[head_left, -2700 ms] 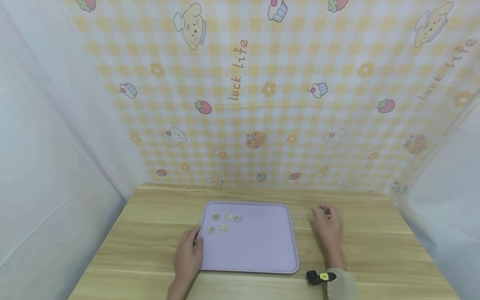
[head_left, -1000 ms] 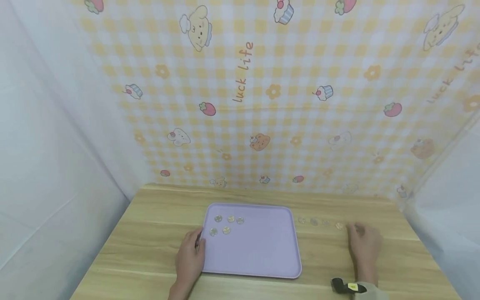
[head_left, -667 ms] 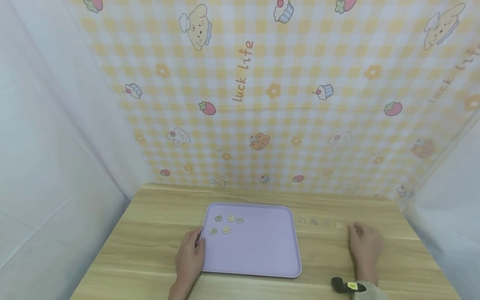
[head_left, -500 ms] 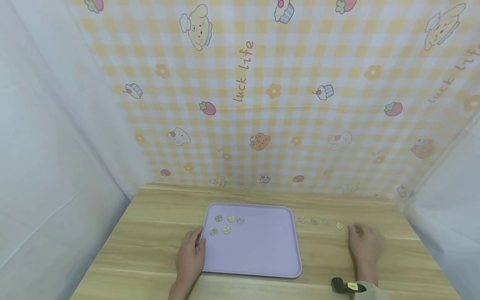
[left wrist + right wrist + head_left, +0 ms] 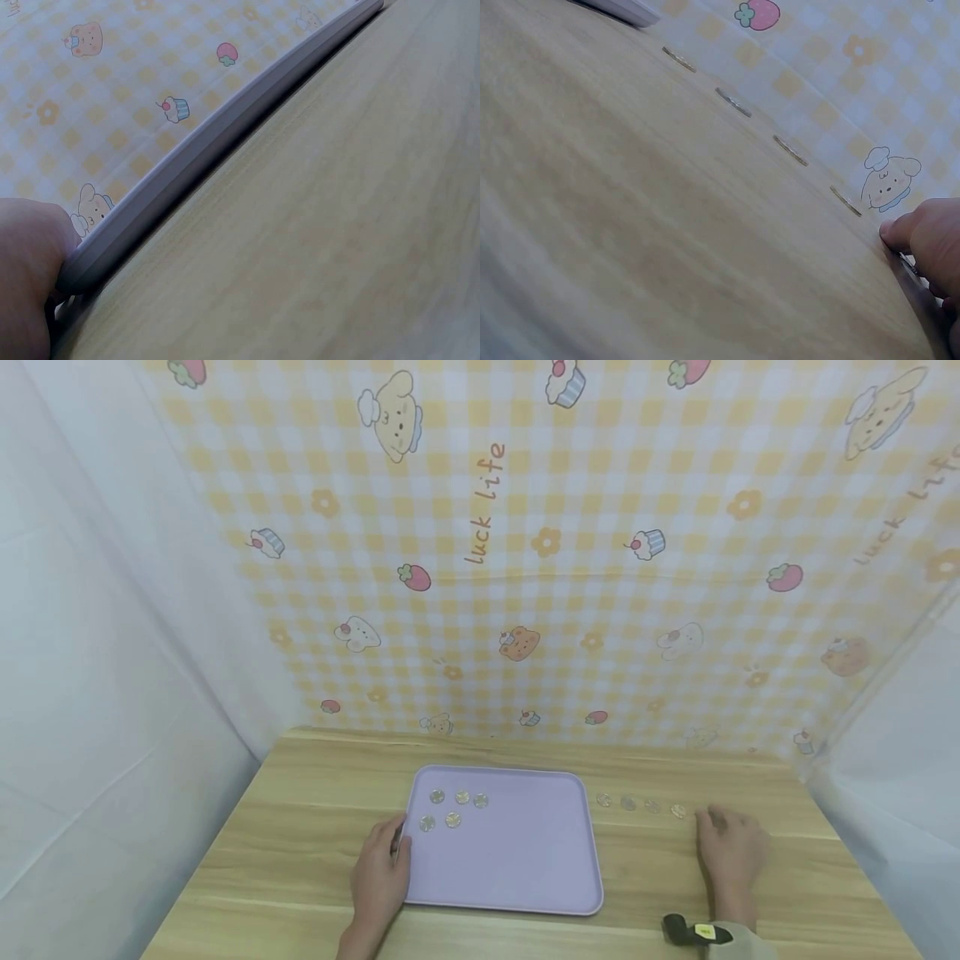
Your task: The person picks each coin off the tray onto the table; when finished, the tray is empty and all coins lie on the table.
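A lilac tray [image 5: 517,860] lies on the table, with several coins [image 5: 452,819] in two rows at its far left. My left hand [image 5: 380,868] grips the tray's left edge, the thumb along the rim; in the left wrist view that hand [image 5: 30,270] is at the tray's corner, its other fingers mostly hidden. Right of the tray, several coins [image 5: 628,803] form a line on the table. At the line's right end my right hand [image 5: 731,847] rests with curled fingers. In the right wrist view, a thin shiny coin edge [image 5: 909,264] shows under its fingers, mostly hidden.
The wooden table [image 5: 300,827] reaches back to a yellow checked cloth [image 5: 585,568] with cartoon prints. White sheets [image 5: 97,693] hang at both sides. A black wrist device [image 5: 693,932] sits by the right sleeve.
Since the oldest frame my right hand has moved right, and more coins now show in the line beside the tray. Over the last second both hands have stayed nearly still; the tray coins are unchanged.
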Available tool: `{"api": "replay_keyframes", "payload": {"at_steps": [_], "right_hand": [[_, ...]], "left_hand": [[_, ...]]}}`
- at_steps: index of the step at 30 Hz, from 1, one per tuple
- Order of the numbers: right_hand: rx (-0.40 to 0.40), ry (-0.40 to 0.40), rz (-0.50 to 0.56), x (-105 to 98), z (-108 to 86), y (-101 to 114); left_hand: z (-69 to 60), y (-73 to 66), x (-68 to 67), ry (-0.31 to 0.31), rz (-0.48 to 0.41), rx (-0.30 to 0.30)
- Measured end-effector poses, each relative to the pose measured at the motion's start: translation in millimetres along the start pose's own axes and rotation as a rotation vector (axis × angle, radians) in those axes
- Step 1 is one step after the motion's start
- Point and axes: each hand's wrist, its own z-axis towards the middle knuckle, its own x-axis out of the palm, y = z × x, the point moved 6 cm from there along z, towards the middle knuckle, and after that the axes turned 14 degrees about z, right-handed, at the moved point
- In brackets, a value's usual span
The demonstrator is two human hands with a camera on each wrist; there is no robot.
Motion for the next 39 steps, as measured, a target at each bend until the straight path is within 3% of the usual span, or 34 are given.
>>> {"api": "replay_keyframes", "payload": {"at_steps": [9, 14, 20, 25, 32, 39], "right_hand": [[-0.007, -0.01, -0.007, -1, 2.2, 2], [-0.04, -0.056, 0.006, -3, 4.1, 1], [-0.016, -0.075, 0.03, -5, 5.6, -4], [0.013, -0.106, 0.124, -7, 3.6, -4], [-0.015, -0.184, 0.245, -12, 0.4, 4], [-0.05, -0.178, 0.375, -2, -7.0, 17]], "left_hand": [[0.5, -0.7, 0.4, -0.025, -0.004, 0.004], [0.5, 0.3, 1.9, -0.013, -0.005, 0.0], [-0.5, 0.1, 2.7, -0.004, -0.009, 0.003], [-1.3, -0.2, 2.7, 0.001, -0.011, 0.0], [-0.3, -0.1, 2.6, -0.009, -0.008, 0.007], [-0.1, 2.2, 2.3, -0.019, -0.002, -0.004]]}}
